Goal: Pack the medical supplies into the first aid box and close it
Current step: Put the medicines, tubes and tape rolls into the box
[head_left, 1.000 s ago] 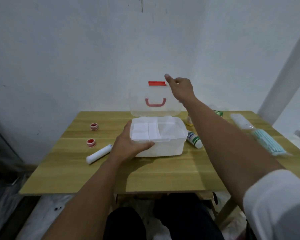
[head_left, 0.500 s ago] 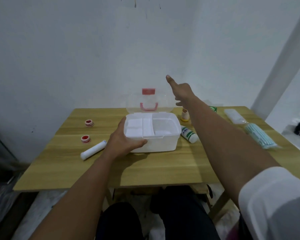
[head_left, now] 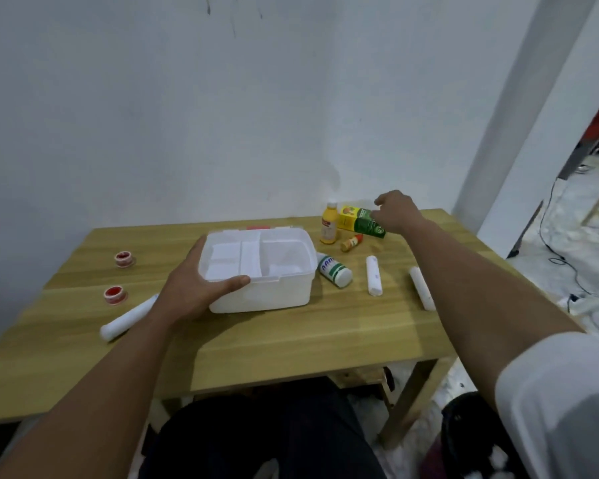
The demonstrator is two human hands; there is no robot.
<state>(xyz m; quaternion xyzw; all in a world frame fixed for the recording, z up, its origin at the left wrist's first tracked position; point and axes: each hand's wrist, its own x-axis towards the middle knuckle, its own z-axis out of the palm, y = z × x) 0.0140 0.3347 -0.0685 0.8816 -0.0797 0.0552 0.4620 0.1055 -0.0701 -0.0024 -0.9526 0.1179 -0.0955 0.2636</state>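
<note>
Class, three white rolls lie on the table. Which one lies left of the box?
The long white roll beside the left hand's wrist, near the red-capped pots. The other two rolls lie right of the first aid box.

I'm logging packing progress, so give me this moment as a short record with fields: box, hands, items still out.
box: white first aid box open on the wooden table, lid folded back, inner tray showing
left hand: left hand grips the box's front left corner
right hand: right hand at the green and yellow carton, grasp unclear
left of box: two red tape rolls, one white roll
right of box: yellow bottle, small orange bottle, white bottle lying down, two white rolls
packed: no supplies seen inside
</note>
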